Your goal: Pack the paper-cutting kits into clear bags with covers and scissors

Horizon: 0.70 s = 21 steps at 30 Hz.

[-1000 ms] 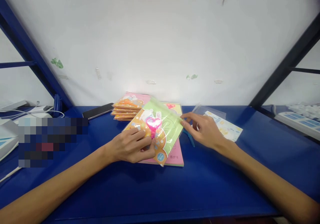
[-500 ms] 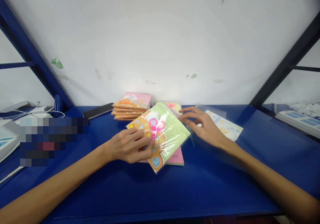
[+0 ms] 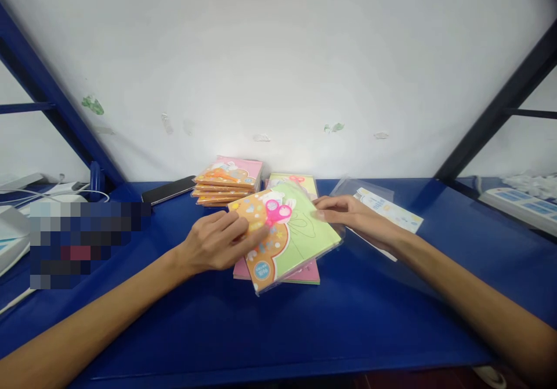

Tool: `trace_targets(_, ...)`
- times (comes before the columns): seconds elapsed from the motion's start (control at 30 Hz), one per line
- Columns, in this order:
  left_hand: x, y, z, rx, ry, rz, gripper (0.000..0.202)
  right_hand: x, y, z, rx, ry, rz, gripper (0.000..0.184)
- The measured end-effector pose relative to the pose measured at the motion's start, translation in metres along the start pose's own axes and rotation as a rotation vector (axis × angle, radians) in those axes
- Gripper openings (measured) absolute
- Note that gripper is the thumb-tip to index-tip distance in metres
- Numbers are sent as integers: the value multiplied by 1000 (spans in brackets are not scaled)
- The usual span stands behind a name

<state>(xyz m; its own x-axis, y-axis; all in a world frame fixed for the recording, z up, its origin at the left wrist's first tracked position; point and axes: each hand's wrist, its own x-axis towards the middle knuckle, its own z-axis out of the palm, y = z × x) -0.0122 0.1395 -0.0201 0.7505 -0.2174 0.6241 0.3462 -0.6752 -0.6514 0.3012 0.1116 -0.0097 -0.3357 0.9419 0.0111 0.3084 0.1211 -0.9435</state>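
Craft packet point(image 3: 298, 244) in clear plastic wrap is lying tilted across a pink book point(image 3: 278, 273), near the middle of the blue table point(image 3: 369, 319), and its lower corner is reaching over the book's front edge. The person is handling this packet with both hands, so the step in hand seems to be turning or squaring it on the book. Left hand point(image 3: 215, 241) is resting on the orange part of the packet, with its fingers a little spread and pressing down; I cannot tell if the thumb is pinching under the edge. Right hand point(image 3: 352, 218) is reaching to the packet's right edge, with fingers lying close together; their tips are touching the wrap, but I cannot tell if they are pinching. Next move is calling for a steady hold on the slippery wrap, because the packet is sitting on the book and not on the table. Room for moving is lying in front of the book, toward the person. Behind, a stack of orange packets point(image 3: 227, 181) and a yellow book point(image 3: 290, 181) are sitting close, and a clear bag point(image 3: 361, 189) with a printed card point(image 3: 389, 215) is lying just beside the right hand.
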Motion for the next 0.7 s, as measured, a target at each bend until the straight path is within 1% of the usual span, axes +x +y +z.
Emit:
trace_targets(0.13,-7,-1,8,95,-35,-195,32,1,1,0,56,70,-16,25)
trace_targets(0.23,-14,-3,11,88,-18,-243,40,2,4,2,40,81,-12,28)
trace_targets(0.37,-20,-3,11,42,-17,-302,43,4,9,4,53,82,10,33)
trace_targets(0.53,-22,-4,13,41,-34,-327,36,3,2,2,225,139,57,26)
trace_targets(0.63,-22,-6,15,36,-4,-372,26,2,-2,-5,354,224,59,26)
trace_targets(0.7,-22,-8,15,3,19,-406,18,2,-1,-9,405,231,104,26)
